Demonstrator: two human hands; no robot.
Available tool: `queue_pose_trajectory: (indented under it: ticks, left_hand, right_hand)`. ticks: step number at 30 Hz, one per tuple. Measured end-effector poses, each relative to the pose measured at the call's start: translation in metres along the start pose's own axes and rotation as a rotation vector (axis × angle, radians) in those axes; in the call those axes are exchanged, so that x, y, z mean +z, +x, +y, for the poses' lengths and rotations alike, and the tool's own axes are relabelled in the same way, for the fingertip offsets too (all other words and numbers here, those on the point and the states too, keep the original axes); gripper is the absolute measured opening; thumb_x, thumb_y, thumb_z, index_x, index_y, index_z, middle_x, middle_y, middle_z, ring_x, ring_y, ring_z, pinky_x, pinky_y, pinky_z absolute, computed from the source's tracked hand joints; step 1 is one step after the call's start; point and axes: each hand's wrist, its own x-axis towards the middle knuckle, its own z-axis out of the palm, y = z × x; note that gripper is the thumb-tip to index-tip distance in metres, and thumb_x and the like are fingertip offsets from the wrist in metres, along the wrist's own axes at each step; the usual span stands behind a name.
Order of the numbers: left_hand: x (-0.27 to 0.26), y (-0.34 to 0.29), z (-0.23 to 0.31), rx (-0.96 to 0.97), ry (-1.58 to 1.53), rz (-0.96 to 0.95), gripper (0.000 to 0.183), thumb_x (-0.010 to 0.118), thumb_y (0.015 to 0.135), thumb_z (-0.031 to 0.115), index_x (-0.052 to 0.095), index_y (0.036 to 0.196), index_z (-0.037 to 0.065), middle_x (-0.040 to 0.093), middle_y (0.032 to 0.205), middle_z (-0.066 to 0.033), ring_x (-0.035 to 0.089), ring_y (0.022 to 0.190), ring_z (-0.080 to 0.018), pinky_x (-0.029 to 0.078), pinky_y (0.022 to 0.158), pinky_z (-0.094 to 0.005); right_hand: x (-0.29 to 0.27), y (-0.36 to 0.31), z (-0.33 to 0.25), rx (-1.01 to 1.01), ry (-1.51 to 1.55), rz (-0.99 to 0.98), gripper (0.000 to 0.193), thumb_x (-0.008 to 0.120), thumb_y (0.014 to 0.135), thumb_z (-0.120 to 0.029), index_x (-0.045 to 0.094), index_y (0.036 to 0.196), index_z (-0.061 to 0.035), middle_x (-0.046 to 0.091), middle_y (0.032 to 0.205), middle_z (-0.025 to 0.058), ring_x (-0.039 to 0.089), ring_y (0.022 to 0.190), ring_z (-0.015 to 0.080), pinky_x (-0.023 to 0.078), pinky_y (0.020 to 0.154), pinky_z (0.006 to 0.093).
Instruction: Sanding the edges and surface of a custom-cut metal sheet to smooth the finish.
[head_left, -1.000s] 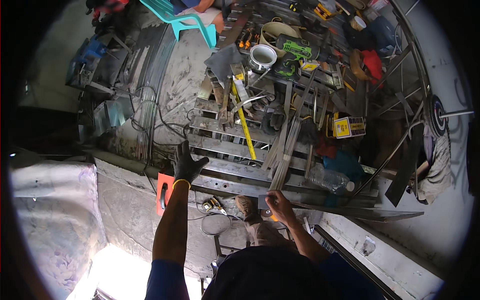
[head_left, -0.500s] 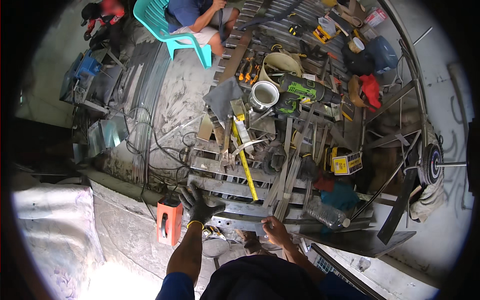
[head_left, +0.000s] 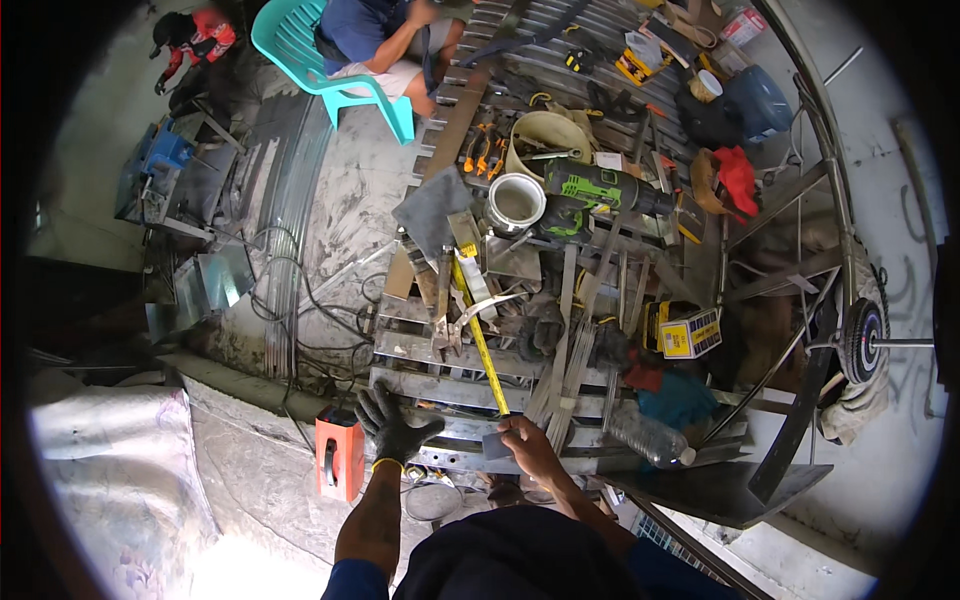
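Observation:
My left hand [head_left: 394, 424], in a dark work glove, is open with its fingers spread at the near edge of the slatted metal bench [head_left: 455, 385]. My bare right hand [head_left: 530, 447] pinches a small dark flat plate [head_left: 494, 447] over the front rail of the bench. Just beyond that plate ends the yellow blade of a tape measure [head_left: 484, 350], lying lengthwise on the slats. An orange box with a black handle [head_left: 340, 458] stands on the floor to the left of my left hand.
A green and black cordless drill [head_left: 595, 190], a white can [head_left: 516, 203], orange-handled pliers [head_left: 485, 150] and thin metal strips [head_left: 560, 390] crowd the bench. A plastic bottle [head_left: 650, 440] lies near right. Behind sits a person [head_left: 375, 50] on a turquoise chair [head_left: 300, 50]; another crouches far left.
My right hand has moved left and slightly forward with the plate, toward the tape's near end. My left hand stays spread, shifted slightly. The view has shifted a little.

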Motion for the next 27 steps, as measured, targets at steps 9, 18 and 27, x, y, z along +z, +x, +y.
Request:
queue_pose_trajectory:
  ticks: [9,18,27]
  left_hand:
    - [-0.035,0.141,0.085,-0.063,-0.429,0.606,0.079,0.061,0.100,0.059,0.044,0.156,0.006,0.053,0.153,-0.0222,0.049,0.142,-0.0406,0.032,0.119,-0.0553]
    - [-0.028,0.142,0.115,-0.026,-0.080,0.557,0.085,0.073,0.085,0.067,0.054,0.145,0.009,0.068,0.127,-0.0193,0.063,0.117,-0.0422,0.046,0.097,-0.0603]
    - [-0.033,0.144,0.112,-0.058,-0.109,0.497,0.091,0.077,0.081,0.068,0.055,0.145,0.008,0.069,0.124,-0.0162,0.064,0.116,-0.0403,0.045,0.100,-0.0560]
  right_hand:
    - [-0.038,0.094,-0.331,-0.793,0.033,-0.017,0.048,0.059,0.107,-0.048,0.067,0.117,-0.0017,0.059,0.088,0.0006,0.052,0.082,0.0102,0.044,0.075,0.0301]
    - [-0.153,0.398,-0.460,-0.399,-1.454,0.528,0.036,0.060,0.093,-0.031,0.078,0.119,-0.0131,0.076,0.123,0.0175,0.072,0.117,0.0382,0.057,0.099,0.0498]
    - [-0.149,0.525,-0.442,-0.190,-1.743,0.487,0.027,0.063,0.099,-0.015,0.076,0.123,-0.0124,0.072,0.132,0.0191,0.069,0.123,0.0396,0.058,0.099,0.0500]
